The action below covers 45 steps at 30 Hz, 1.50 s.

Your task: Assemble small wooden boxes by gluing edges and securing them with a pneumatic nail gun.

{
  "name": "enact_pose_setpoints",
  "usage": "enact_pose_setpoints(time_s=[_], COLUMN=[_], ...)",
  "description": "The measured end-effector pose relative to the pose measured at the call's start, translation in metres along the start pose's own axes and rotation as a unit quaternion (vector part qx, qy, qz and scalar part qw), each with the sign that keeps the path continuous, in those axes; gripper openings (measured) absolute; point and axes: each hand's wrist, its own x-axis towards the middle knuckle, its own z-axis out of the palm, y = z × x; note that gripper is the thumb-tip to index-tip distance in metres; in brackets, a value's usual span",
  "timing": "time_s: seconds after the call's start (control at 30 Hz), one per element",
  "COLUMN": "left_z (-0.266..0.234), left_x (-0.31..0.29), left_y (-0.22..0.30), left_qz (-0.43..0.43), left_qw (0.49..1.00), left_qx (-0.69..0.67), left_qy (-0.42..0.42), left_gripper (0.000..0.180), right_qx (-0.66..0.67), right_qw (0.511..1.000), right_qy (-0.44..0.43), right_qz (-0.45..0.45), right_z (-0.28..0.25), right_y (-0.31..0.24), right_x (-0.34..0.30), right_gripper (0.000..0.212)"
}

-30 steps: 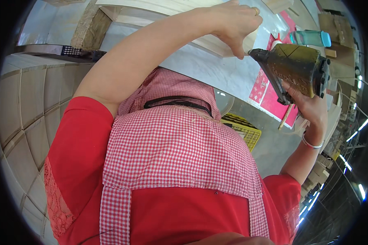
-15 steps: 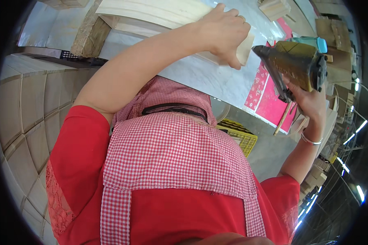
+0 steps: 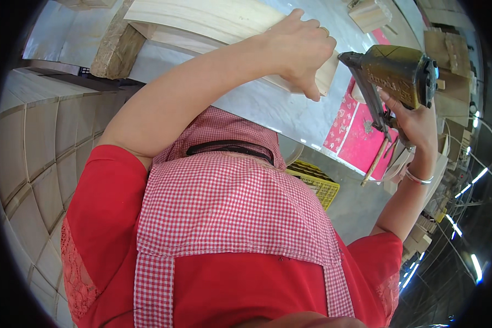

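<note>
My left hand (image 3: 302, 53) is closed over the right end of a long pale wooden box (image 3: 202, 17), fingers on the far side and thumb on the near side. The box lies on the table. In my right hand (image 3: 419, 124) is a dark yellow-green air nail gun (image 3: 394, 74), held by its handle. Its black nose points left, right beside the box's end next to my left fingers. Whether the nose touches the wood, I cannot tell. Most of the handle and the trigger are hidden by the gun and my fingers.
A rough wood block (image 3: 117, 52) stands at the left of the grey-white marbled table (image 3: 257, 106). Pink sheeting (image 3: 361, 139) with a thin stick (image 3: 374, 162) covers its right side. Another small wooden piece (image 3: 369, 15) lies far right. Wooden boxes (image 3: 41, 128) are stacked at left; a yellow crate (image 3: 317, 186) is below.
The nail gun has tilted and risen slightly, its nose a little higher beside the box's end. A light-blue item behind it is now hidden. My left hand keeps its hold on the box.
</note>
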Motion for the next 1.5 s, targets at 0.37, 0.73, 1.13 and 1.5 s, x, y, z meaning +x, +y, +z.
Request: enact_pose_setpoints(time_s=[0.37,0.73,1.13,1.5], left_z=[0.001,0.040,0.038,0.055], left_x=[0.001,-0.115,-0.095,-0.108], left_y=[0.000,-0.001,-0.050,0.025], left_qz=[0.003,0.154,-0.142,0.094], left_qw=[1.000,0.972,0.970,0.926], left_qx=[0.011,-0.055,-0.168,-0.360], left_qy=[0.013,0.169,-0.100,-0.055], left_gripper=[0.072,0.040,0.068,0.043], right_qx=[-0.041,0.039,0.087,0.047], right_qw=[0.995,0.994,0.969,0.975], right_qy=[-0.049,0.083,0.202,0.131], right_qz=[0.081,0.065,0.115,0.176], right_z=[-0.013,0.003,0.004,-0.006], right_y=[0.016,0.031,0.063,0.033], right_x=[0.016,-0.043,-0.135,-0.116], right_gripper=[0.031,0.032,0.025,0.027])
